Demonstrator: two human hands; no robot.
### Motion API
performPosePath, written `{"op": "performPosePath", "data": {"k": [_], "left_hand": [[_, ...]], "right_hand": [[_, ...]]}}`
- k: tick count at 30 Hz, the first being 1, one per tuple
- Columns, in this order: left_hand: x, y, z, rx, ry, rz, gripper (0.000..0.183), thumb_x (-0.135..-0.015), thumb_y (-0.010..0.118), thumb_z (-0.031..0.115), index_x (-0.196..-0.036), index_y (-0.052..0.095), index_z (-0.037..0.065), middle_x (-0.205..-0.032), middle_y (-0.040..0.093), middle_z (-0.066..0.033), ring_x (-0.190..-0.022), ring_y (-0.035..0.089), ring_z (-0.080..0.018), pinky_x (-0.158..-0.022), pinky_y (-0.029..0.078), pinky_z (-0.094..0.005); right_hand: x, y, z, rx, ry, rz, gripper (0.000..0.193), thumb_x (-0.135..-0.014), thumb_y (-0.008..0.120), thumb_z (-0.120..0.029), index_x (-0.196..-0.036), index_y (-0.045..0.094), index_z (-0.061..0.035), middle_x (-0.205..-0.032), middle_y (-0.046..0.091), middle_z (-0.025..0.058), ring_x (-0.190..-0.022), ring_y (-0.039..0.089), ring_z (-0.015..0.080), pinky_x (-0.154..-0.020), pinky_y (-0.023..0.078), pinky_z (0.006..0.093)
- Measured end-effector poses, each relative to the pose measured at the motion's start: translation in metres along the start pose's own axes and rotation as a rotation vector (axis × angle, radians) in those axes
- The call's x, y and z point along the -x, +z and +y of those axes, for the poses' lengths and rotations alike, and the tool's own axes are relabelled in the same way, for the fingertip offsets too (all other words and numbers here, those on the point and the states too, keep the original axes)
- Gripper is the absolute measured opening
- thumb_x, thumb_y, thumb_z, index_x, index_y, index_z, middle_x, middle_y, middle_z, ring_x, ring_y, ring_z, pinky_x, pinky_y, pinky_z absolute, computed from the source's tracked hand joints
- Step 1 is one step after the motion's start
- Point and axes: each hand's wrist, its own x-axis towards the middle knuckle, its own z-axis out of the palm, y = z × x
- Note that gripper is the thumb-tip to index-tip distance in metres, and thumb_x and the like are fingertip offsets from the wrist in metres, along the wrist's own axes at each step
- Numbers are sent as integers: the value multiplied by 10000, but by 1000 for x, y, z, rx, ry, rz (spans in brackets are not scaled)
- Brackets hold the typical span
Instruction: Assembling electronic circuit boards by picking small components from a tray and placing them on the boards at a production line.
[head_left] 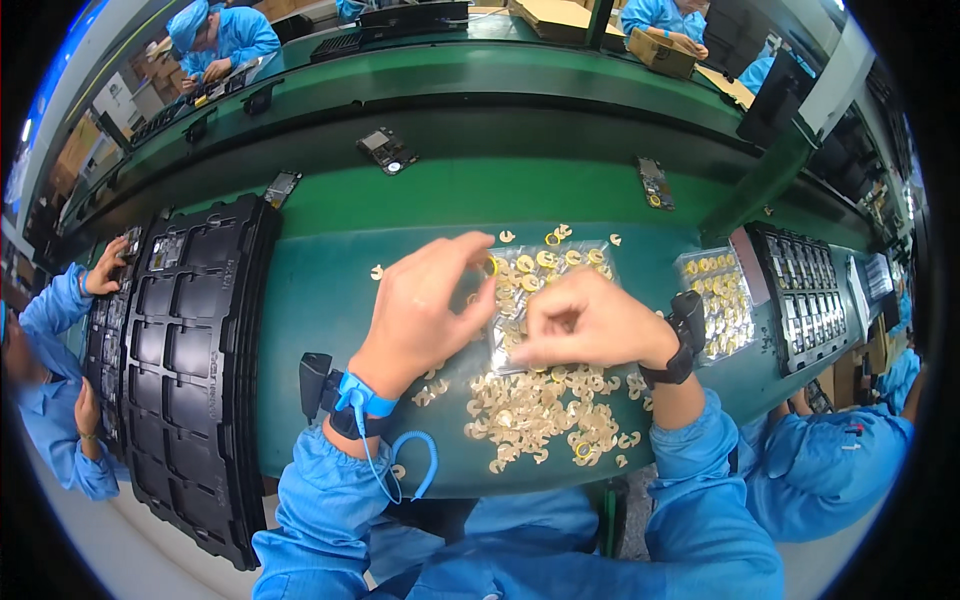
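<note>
Both hands work over a clear plastic sheet of small yellow rings that lies on the green surface, just past the middle of the view. The left hand comes in from seven o'clock, its fingers stretched toward one o'clock, and its grip is pinched together on a yellow ring at the sheet's left edge. A blue wrist strap with a coiled blue cord wraps that wrist. The right hand enters from five o'clock and rests on the sheet, fingers curled under with the tips pressed together at its nine o'clock side; whether anything sits between them I cannot tell. A black band sits on that wrist.

At six o'clock from the hands lies a loose pile of pale horseshoe-shaped bits, touching the sheet's near edge, with a few strays at twelve o'clock of the sheet. At three o'clock, near the right hand, is a second sheet of yellow rings, and beyond it a black tray of parts. At nine o'clock, well apart from the left hand, stands a stack of black moulded trays, where another person's hand reaches. Small circuit boards lie on the green belt at twelve o'clock
</note>
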Motion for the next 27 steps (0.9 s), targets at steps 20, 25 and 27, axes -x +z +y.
{"op": "performPosePath", "data": {"k": [20,25,27], "left_hand": [[8,16,12,503,-362,-26,282,-965,756,80,-1208,684,-43,-1073,793,-140,-885,764,-166,-738,592,-296],[6,15,19,756,-601,-108,172,-1060,655,96,-1122,717,-52,-989,786,-110,-851,739,-143,-750,594,-298],[8,14,22,760,-638,-68,153,-1050,651,79,-1072,724,-53,-935,787,-121,-799,745,-160,-728,591,-300]], "right_hand": [[-20,25,12,-470,0,660,127,-1055,691,-130,-1051,681,-4,-823,671,-20,-585,522,3,-501,377,203],[-20,36,20,-474,-34,642,111,-1053,684,-108,-1050,679,2,-843,694,-13,-605,554,4,-514,393,196],[-21,34,18,-442,-27,649,114,-1048,685,-105,-1038,678,8,-834,690,-13,-603,568,10,-513,398,201]]}}
